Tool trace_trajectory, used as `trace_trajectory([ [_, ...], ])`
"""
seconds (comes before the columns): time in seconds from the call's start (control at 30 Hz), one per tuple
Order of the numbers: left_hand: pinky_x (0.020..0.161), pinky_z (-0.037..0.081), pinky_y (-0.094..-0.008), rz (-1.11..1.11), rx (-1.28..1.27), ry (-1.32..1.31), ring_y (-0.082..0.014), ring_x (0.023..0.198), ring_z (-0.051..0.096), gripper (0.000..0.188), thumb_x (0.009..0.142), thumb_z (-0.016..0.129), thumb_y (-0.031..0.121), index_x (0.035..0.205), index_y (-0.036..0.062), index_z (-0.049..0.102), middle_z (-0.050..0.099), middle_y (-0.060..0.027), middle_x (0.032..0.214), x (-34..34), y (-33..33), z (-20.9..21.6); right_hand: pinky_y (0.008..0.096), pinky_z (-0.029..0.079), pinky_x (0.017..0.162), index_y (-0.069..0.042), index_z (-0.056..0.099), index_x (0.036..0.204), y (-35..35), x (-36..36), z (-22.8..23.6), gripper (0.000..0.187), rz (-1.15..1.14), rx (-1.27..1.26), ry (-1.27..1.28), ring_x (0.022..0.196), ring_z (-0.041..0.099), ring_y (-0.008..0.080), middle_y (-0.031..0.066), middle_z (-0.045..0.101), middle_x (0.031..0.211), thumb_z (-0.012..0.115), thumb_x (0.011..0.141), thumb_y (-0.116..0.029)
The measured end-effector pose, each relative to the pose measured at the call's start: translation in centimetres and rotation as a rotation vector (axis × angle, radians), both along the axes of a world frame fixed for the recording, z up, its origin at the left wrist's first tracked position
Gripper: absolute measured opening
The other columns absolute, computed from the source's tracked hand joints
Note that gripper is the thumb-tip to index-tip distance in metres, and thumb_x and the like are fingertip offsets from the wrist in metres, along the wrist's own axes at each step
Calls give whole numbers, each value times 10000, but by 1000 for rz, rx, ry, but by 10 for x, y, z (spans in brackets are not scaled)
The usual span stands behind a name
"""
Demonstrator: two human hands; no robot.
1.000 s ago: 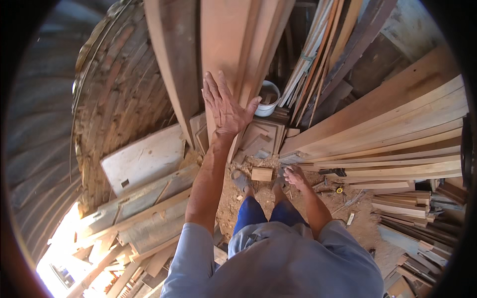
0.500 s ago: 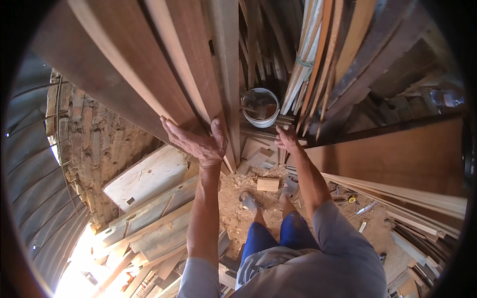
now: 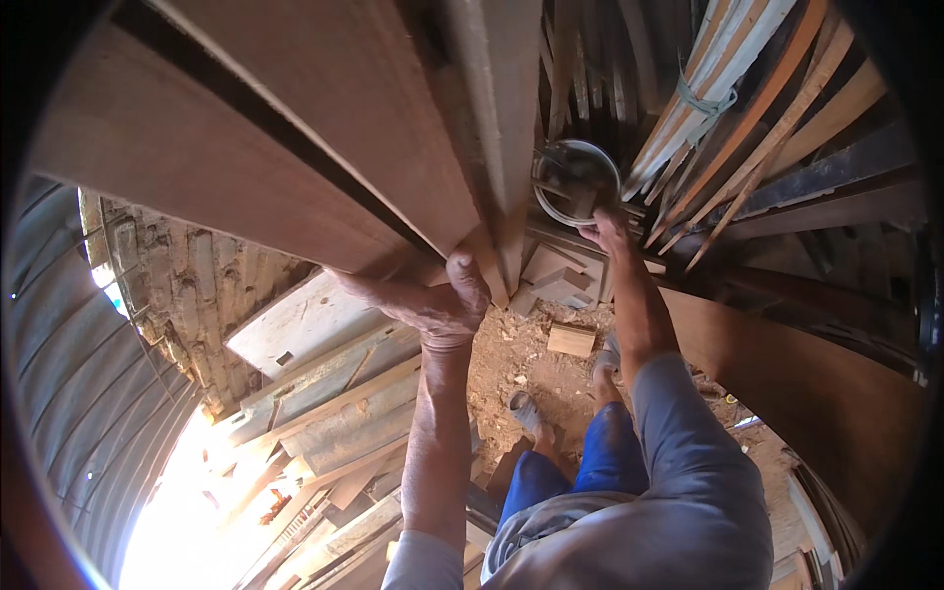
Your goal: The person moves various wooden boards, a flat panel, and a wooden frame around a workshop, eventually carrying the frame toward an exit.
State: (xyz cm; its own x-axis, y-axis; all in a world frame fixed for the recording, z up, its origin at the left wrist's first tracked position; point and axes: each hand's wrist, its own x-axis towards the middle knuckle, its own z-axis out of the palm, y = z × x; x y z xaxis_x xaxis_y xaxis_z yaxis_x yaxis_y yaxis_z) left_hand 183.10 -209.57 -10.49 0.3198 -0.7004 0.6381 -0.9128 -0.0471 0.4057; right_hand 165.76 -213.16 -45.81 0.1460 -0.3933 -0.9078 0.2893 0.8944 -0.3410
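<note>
My left hand [image 3: 433, 303] is at the lower ends of tall wooden boards [image 3: 383, 147], its thumb against one board and its fingers wrapped partly out of sight behind another. A dark gap separates the boards above the hand. My right hand [image 3: 612, 234] is closed at the near rim of a round white bucket [image 3: 616, 187]. Scraps stand inside the bucket, and a small brownish piece shows just past my fingertips. Whether that piece is in my grip is hard to make out.
Bundled strips tied with greenish cord [image 3: 706, 100] lean at the far right. A wide brown panel [image 3: 787, 374] stands right of my legs. A small wood block [image 3: 571, 339] lies on the sawdust floor. Stacked planks [image 3: 344, 423] and a brick wall [image 3: 197, 285] are at the left.
My right hand has moved forward to the bucket's rim. The boards at my left hand have tilted leftward and their ends sit differently in the hand. The whole view has shifted.
</note>
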Motion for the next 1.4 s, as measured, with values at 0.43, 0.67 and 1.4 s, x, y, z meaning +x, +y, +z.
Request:
trace_trajectory([
  [0.43,999,246,-559,65,-9,-229,-477,1252,266,932,840,480,566,1375,-81,75,230,-344,1349,-2,4,9,305,572,487,-23,494,1133,123,-68,79,304,-114,-79,40,663,657,250,158,628,907,510,850,-134],
  [0.67,1013,221,-554,0,-10,-249,-453,1276,245,933,829,556,493,1380,-81,70,216,-335,1370,3,18,25,299,545,438,0,587,922,221,-88,181,176,-203,-86,174,557,641,219,132,645,721,602,815,-138],
  [1.4,755,415,-472,-808,581,46,-346,864,504,249,724,680,143,929,62,564,499,-160,917,23,337,110,358,497,396,148,580,733,431,-8,383,188,131,-502,591,489,626,265,214,590,587,514,743,-28],
])
